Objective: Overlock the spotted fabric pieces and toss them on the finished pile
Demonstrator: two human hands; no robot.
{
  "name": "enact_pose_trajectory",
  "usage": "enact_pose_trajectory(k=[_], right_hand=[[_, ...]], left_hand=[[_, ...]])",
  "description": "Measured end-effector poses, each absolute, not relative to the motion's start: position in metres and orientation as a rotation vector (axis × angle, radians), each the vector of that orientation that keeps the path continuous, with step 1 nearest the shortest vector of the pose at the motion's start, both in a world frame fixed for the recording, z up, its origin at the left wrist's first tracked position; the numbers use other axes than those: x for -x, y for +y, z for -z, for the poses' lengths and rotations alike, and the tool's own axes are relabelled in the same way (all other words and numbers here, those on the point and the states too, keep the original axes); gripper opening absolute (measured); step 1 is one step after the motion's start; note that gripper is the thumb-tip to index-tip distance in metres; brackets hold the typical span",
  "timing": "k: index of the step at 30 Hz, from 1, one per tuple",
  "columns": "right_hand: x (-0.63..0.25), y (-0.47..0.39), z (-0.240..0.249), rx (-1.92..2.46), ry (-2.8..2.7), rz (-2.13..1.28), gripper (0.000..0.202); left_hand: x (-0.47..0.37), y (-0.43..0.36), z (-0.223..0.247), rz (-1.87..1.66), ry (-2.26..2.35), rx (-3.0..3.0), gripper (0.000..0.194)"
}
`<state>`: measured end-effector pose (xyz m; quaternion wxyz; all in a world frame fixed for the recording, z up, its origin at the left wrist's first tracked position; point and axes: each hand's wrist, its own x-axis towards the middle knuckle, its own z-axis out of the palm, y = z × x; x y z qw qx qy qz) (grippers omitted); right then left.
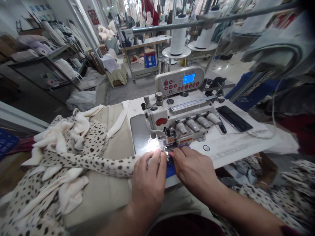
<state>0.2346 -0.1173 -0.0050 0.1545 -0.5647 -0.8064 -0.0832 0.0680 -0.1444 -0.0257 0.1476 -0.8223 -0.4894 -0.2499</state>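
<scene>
A white sewing machine (pixel 157 114) with a lit needle area stands in the middle of the head view. My left hand (pixel 150 173) presses on the end of a cream cloth with dark spots (pixel 108 165), its fingers close together just before the needle. My right hand (pixel 192 167) is closed at the front edge of the machine, right of the needle; what its fingertips pinch is too small to make out. The spotted cloth runs left from my left hand into a heap on the table.
A black phone (pixel 235 118) lies on the white machine table (pixel 226 147) at the right. Thread cones (pixel 178 36) stand behind the machine, under a metal bar (pixel 169 26). More spotted cloth (pixel 261 200) lies low at the right.
</scene>
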Motion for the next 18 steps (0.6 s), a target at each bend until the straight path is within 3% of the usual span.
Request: enact_pose_trajectory(k=[12,18], right_hand=[[-0.244,-0.123,0.022,1.542,-2.165,0.211,0.03],[-0.261,-0.148,0.042,1.405,-2.041,0.13,0.023]], left_hand=[[-0.074,-0.146,0.027,0.628,-1.427,2.306,0.043],[-0.072,-0.146,0.032,0.885,-1.516,2.317,0.041]])
